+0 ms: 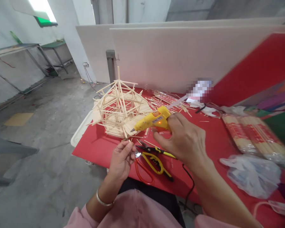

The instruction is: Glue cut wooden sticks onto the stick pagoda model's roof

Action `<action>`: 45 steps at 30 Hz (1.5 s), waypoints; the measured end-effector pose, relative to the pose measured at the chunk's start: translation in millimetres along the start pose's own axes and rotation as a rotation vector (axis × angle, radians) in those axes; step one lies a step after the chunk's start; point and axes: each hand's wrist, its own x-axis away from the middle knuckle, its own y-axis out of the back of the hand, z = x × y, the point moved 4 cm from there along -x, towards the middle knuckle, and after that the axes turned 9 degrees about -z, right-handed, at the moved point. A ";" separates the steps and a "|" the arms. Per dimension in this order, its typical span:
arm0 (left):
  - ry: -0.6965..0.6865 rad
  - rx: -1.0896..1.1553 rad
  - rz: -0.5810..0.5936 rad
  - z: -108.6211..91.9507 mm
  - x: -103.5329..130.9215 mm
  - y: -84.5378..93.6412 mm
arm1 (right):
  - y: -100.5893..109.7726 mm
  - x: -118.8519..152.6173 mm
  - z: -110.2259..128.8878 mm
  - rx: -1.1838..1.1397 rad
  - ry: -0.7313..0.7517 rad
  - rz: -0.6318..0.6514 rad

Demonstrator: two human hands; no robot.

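My right hand [186, 134] grips a yellow hot glue gun [154, 119], its orange light lit and its nozzle pointing down to the left. A clear glue stick juts from the back of the gun. Between the thumb and fingers of my left hand [122, 155] is a short wooden stick [130, 142], its tip just below the nozzle; most of it is hidden by the fingers. Right behind stands a pavilion-like model [118, 107] of pale wooden sticks. Red-handled scissors [144, 174] and yellow-and-black pliers [160, 151] lie beside my left hand.
The red tabletop [102, 153] carries loose sticks [156, 101] at the back. On the right are bundles of packed sticks [254, 134] and a clear plastic bag [254, 175]. A black cord [192, 180] hangs over the front edge. Pale boards [180, 57] lean behind the table.
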 end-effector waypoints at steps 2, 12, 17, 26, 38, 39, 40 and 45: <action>-0.004 -0.001 0.002 0.2 -1.7 -0.2 | -2.1 -1.9 3.3 0.011 0.045 0.013; -0.014 0.010 0.024 -2.0 -6.9 0.5 | -3.9 -12.8 12.1 0.012 0.141 0.007; -0.014 0.017 0.023 -3.1 -7.9 -0.4 | -5.1 -13.0 12.6 0.016 0.139 0.018; -0.031 0.009 -0.003 -4.9 -11.5 -2.0 | -7.5 -13.0 12.0 0.010 0.137 0.015; -0.046 -0.006 0.002 -7.5 -13.5 -5.5 | -6.8 -14.0 13.4 0.004 0.152 -0.002; -0.047 -0.007 0.005 -7.7 -13.7 -5.7 | -7.2 -13.9 13.5 0.004 0.153 -0.002; -0.046 -0.008 0.009 -7.8 -13.9 -5.7 | -7.6 -13.7 13.6 0.004 0.153 0.000; -0.050 -0.011 0.021 -6.9 -15.1 -4.4 | -10.5 -12.7 12.3 -0.006 0.133 0.025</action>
